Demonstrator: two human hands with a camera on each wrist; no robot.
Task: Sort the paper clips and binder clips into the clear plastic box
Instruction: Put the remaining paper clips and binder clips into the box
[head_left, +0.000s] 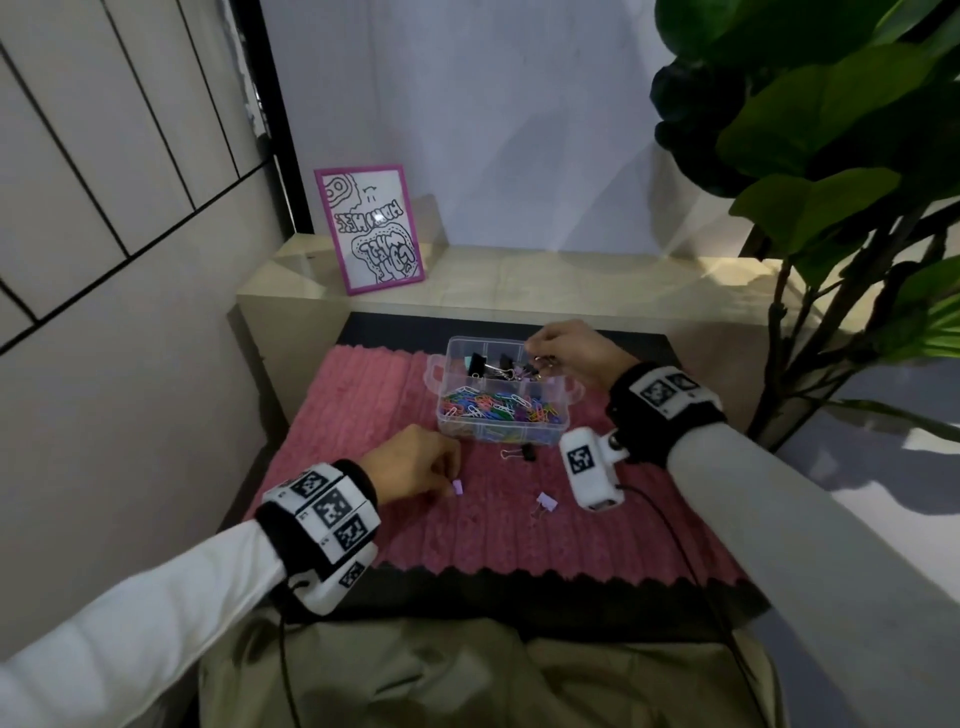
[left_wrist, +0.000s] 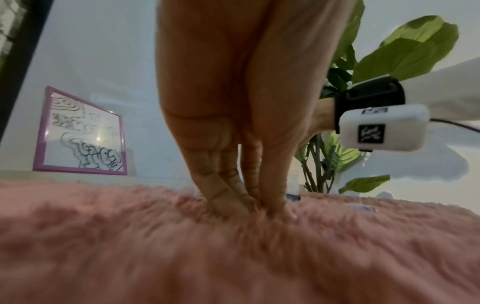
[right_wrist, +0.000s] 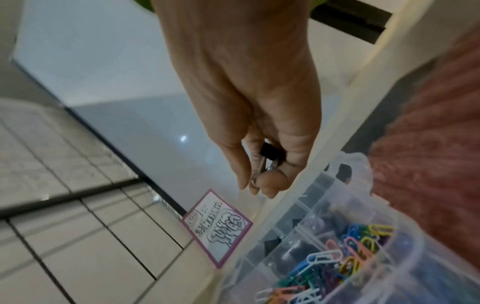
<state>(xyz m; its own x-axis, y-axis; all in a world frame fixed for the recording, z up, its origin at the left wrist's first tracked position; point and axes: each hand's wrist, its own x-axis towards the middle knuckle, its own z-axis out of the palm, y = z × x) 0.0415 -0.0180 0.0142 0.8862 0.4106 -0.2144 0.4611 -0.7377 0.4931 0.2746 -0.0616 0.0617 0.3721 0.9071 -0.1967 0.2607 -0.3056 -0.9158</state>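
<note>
A clear plastic box (head_left: 445, 415) stands on the pink fluffy mat (head_left: 363, 415). Its front compartment holds several coloured paper clips (head_left: 498, 405); the back compartments hold binder clips (head_left: 480, 365). My right hand (head_left: 537, 353) hovers over the box's back right and pinches a black binder clip (right_wrist: 271, 153) by its wire handles. My left hand (head_left: 449, 480) is down on the mat, fingertips bunched at a small purple binder clip (head_left: 458, 487). In the left wrist view the fingertips (left_wrist: 231, 209) dig into the fur and hide that clip. Another purple binder clip (head_left: 545, 501) and a black one (head_left: 523, 453) lie loose on the mat.
A pink-framed drawing (head_left: 370, 228) leans on the beige ledge (head_left: 571, 280) behind the mat. A large leafy plant (head_left: 831, 156) fills the right side. A cable (head_left: 675, 525) runs from my right wrist camera across the mat.
</note>
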